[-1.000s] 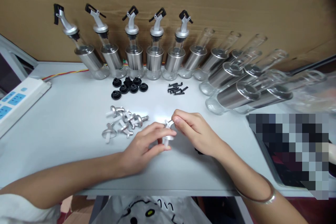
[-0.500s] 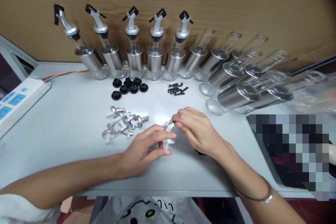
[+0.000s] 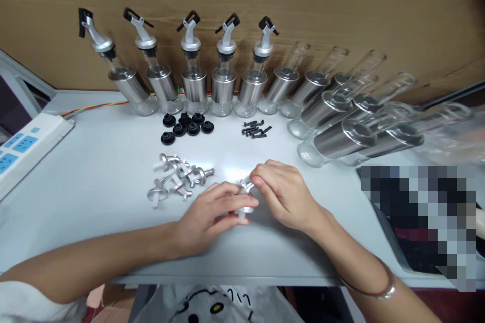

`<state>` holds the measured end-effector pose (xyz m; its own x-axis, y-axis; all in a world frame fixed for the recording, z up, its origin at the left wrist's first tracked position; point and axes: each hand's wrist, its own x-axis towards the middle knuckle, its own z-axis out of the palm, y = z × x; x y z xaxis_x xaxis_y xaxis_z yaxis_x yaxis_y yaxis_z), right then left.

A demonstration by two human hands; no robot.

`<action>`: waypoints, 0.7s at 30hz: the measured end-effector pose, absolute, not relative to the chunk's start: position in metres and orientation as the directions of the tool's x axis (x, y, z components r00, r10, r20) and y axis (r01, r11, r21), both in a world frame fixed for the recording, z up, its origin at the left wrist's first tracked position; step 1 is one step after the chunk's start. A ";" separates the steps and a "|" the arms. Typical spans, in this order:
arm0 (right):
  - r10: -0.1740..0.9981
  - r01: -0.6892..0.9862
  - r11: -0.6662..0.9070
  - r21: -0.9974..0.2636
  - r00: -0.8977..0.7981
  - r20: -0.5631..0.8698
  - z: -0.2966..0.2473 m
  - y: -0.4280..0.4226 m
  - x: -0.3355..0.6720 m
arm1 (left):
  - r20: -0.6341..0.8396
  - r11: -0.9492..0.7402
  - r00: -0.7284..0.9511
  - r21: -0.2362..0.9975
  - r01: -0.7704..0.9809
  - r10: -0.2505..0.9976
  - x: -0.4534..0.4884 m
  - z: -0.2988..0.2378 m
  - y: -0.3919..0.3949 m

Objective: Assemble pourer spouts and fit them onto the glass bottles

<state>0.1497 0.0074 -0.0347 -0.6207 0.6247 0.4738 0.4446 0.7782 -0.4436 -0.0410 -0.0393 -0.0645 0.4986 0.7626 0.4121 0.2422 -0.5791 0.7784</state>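
Five steel-sleeved bottles (image 3: 194, 88) wear lever-topped pourers; the open-necked bottles (image 3: 284, 78) to their right seem left to do, with silver spouts (image 3: 157, 193), black stoppers (image 3: 168, 138) and black levers (image 3: 259, 136) loose on the desk (image 3: 113, 161). The left hand (image 3: 212, 214) holds one leverless-looking pourer spout (image 3: 247, 188) between thumb and fingers. The right hand (image 3: 286, 194) bunches its fingertips at the nozzle; what that grip pinches is hidden.

Finished in silver on the held spout (image 3: 247, 188) and loose spouts (image 3: 187, 174). Solid black on the stoppers (image 3: 193, 128) and small levers (image 3: 250, 130). White with blue panels (image 3: 25, 143) on the power strip (image 3: 41, 133). Pale, printed with black lines and a yellow oval, on the garment (image 3: 206, 305).
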 end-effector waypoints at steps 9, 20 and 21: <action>0.673 0.492 0.738 -0.463 -0.591 0.445 -0.036 0.004 0.149 | 0.398 -0.547 0.482 0.808 0.218 0.780 -0.041 -0.066 -0.040; 0.807 0.401 0.497 -0.770 -0.540 0.240 -0.028 0.003 0.146 | 0.409 -0.554 0.495 0.811 0.187 0.767 -0.041 -0.066 -0.040; 0.825 0.405 0.452 -0.794 -0.529 0.200 -0.027 0.003 0.145 | 0.408 -0.560 0.503 0.805 0.194 0.762 -0.041 -0.066 -0.040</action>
